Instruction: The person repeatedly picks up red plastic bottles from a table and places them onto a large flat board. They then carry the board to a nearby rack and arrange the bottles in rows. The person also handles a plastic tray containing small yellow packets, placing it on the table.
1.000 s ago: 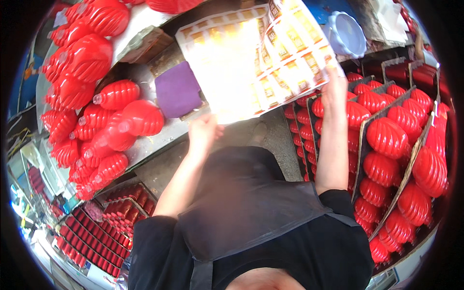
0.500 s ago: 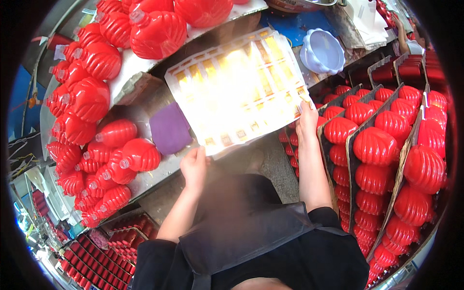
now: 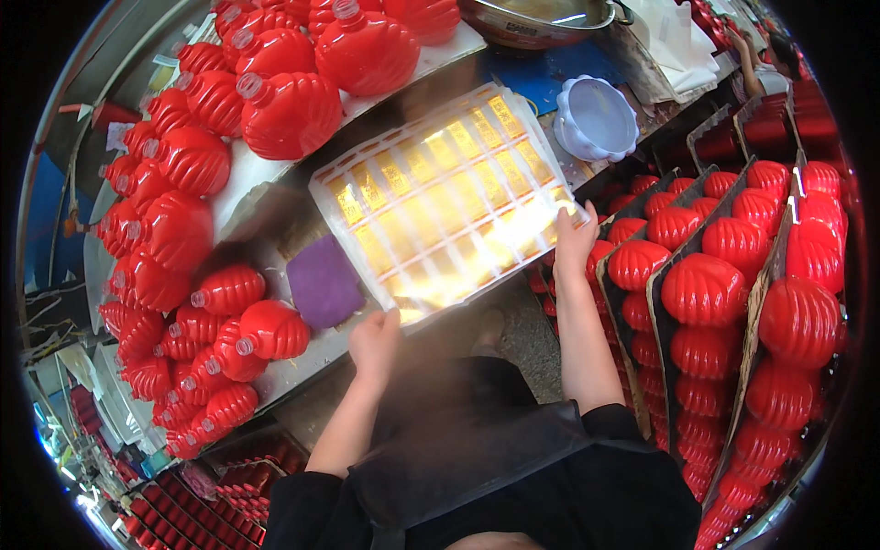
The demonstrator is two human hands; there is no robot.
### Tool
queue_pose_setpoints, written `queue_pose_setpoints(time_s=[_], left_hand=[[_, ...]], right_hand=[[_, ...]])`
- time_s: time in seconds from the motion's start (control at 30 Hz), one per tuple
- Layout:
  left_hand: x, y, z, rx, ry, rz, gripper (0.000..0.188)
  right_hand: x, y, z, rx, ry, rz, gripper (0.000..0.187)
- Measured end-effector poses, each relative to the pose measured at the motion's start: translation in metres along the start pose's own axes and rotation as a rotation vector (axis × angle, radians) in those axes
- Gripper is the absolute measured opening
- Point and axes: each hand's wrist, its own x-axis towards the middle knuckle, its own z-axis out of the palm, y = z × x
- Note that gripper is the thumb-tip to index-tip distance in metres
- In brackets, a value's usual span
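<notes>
A white-edged sheet (image 3: pixel 426 192) printed with rows of shiny gold labels is stretched out in front of me, over the edge of the metal worktable. My left hand (image 3: pixel 374 346) is closed on its near left corner. At the near right corner, my right hand (image 3: pixel 575 240) pinches the edge between thumb and fingers. Glare washes out part of the gold near the right hand. Beside the sheet's left edge lies a folded purple cloth (image 3: pixel 324 282) on the table.
Red ribbed bottles (image 3: pixel 291 115) with clear necks crowd the left side and a white board. A pale blue scalloped bowl (image 3: pixel 596 119) and a large metal pan (image 3: pixel 541 20) stand beyond the sheet. Racks of glossy red ribbed pieces (image 3: pixel 704 289) fill the right. A person's arm (image 3: pixel 747 64) shows far right.
The sheet has tilted, so the glare has shrunk towards its near right part and the gold labels show clearly. Both hands keep their corners. The whole view has shifted slightly.
</notes>
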Motion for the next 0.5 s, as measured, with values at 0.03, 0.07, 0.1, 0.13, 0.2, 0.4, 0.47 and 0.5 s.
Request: queue_pose_setpoints(time_s=[0.03, 0.07, 0.1, 0.13, 0.2, 0.4, 0.47, 0.5], left_hand=[[0.001, 0.001, -0.001, 0.076, -0.004, 0.001, 0.042], [0.002, 0.001, -0.002, 0.063, -0.017, 0.015, 0.043], [0.003, 0.002, -0.004, 0.064, -0.03, 0.011, 0.044], [0.003, 0.003, -0.006, 0.066, -0.041, -0.012, 0.045], [0.001, 0.008, -0.009, 0.074, -0.042, 0.034, 0.045], [-0.012, 0.043, -0.025, 0.266, 0.09, 0.357, 0.026], [-0.013, 0.063, -0.029, 0.254, 0.13, 0.579, 0.02], [-0.008, 0.077, -0.029, 0.22, 0.138, 0.714, 0.019]], right_hand=[[-0.003, 0.011, 0.001, 0.053, -0.018, 0.189, 0.071], [-0.011, 0.023, 0.003, 0.221, -0.056, 0.403, 0.069], [-0.02, 0.032, 0.004, 0.385, -0.097, 0.633, 0.066], [-0.025, 0.038, 0.002, 0.664, -0.284, 0.76, 0.062], [-0.033, 0.04, 0.004, 1.106, -0.454, 0.923, 0.049], [-0.059, -0.01, 0.004, 1.091, -0.307, 0.725, 0.053], [-0.065, -0.03, 0.004, 1.032, -0.354, 0.675, 0.056], [-0.067, -0.04, 0.004, 0.899, -0.39, 0.575, 0.055]])
